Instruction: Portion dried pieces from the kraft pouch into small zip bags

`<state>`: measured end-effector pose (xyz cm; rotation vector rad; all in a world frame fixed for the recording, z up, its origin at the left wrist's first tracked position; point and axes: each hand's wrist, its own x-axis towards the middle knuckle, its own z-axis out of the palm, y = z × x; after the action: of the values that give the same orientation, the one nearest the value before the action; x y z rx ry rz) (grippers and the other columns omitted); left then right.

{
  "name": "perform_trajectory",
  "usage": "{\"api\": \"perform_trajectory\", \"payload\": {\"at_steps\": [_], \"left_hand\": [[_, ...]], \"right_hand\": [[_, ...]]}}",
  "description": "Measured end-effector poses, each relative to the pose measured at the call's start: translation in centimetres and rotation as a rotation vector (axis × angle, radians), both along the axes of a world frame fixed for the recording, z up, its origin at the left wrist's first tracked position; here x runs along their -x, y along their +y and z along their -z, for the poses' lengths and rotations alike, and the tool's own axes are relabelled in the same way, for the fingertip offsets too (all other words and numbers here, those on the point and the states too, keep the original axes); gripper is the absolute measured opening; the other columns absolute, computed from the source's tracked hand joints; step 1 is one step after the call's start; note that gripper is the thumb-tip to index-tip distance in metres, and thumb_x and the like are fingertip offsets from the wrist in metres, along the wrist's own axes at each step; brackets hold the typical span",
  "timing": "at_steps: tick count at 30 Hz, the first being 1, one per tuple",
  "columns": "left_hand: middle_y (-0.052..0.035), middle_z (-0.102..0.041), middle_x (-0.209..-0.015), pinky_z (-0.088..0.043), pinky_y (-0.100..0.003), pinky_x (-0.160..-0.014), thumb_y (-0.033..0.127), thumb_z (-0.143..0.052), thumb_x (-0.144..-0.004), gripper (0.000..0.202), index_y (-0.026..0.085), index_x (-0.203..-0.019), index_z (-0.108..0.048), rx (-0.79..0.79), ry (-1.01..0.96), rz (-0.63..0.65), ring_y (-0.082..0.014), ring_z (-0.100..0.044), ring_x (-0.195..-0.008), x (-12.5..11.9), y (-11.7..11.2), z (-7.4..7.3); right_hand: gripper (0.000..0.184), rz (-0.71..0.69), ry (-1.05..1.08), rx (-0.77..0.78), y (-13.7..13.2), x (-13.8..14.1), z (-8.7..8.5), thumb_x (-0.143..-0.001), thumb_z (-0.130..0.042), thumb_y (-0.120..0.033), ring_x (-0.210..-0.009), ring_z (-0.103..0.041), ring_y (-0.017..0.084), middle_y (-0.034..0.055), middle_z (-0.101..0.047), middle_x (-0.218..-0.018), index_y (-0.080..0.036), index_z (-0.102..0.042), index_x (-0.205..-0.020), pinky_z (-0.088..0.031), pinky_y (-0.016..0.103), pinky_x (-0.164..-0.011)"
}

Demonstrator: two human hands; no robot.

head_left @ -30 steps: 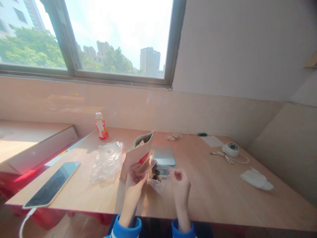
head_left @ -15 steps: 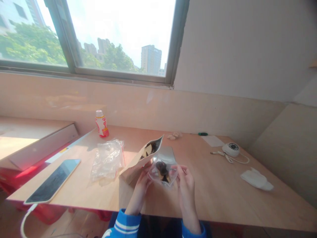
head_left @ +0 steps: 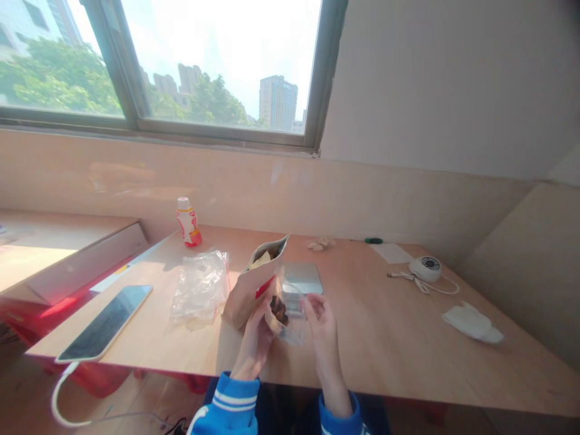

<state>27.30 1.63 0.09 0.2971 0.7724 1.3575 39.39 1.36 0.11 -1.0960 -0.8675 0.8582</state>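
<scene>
My left hand [head_left: 257, 336] is closed around the left side of a small clear plastic bag [head_left: 293, 333]. Dark brown dried pieces [head_left: 278, 309] lie inside, toward the bag's left. My right hand [head_left: 322, 315] pinches the bag's upper right edge between thumb and fingers. Just beyond my left hand stands an open brown paper pouch [head_left: 247, 295], leaning, with pale and dark pieces [head_left: 263, 260] showing in its mouth. A flat silver plate-like device [head_left: 308, 278] lies behind the bag, partly covered by it.
To the left lie clear plastic bags [head_left: 199, 287] and a phone [head_left: 106, 323] on a cable, with a drink bottle [head_left: 188, 223] behind. Small beige pieces [head_left: 321, 243], a green-handled tool [head_left: 374, 240], a white round device [head_left: 425, 269] and a crumpled tissue [head_left: 472, 322] are farther right.
The clear bag has tilted, and its dark contents have shifted left toward my left hand. My right hand moved slightly left. The paper pouch's mouth swung left, uncovering more of the silver device.
</scene>
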Motion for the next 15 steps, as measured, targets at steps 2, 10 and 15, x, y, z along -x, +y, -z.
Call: {"api": "perform_trajectory", "payload": {"at_steps": [2,10,15], "left_hand": [[-0.0103,-0.072,-0.103,-0.054,-0.033,-0.079,0.034,-0.078,-0.064,0.046,0.015,-0.105,-0.069,0.021,0.044,-0.025,-0.0277,-0.067,-0.098,0.0,-0.1,-0.1],[-0.01,-0.066,-0.121,-0.047,-0.039,-0.101,0.029,-0.079,-0.066,0.058,0.022,-0.12,-0.059,-0.023,0.084,-0.045,-0.0283,-0.059,-0.118,-0.7,-0.4,0.2],[-0.0108,-0.066,-0.122,-0.049,-0.042,-0.1,0.035,-0.079,-0.067,0.071,0.024,-0.13,-0.049,-0.084,0.167,-0.005,-0.0308,-0.059,-0.117,-0.4,-0.2,0.7]], "right_hand": [[0.029,0.072,-0.095,-0.023,-0.1,-0.2,-0.1,-0.076,-0.069,-0.041,-0.083,-0.063,0.019,0.0049,-0.065,-0.092,-0.02,-0.06,-0.093,-0.052,0.031,-0.075],[0.01,-0.214,-0.358,-0.13,-1.0,-0.3,-1.2,-0.083,-0.06,-0.026,-0.084,-0.063,0.02,0.0049,-0.066,-0.088,-0.021,-0.069,-0.085,-0.053,0.031,-0.077],[0.035,-0.213,-0.392,-0.088,-0.4,0.0,0.1,-0.074,-0.07,-0.026,-0.097,-0.061,0.022,0.0058,-0.062,-0.111,-0.025,-0.066,-0.109,-0.053,0.035,-0.084]]}}
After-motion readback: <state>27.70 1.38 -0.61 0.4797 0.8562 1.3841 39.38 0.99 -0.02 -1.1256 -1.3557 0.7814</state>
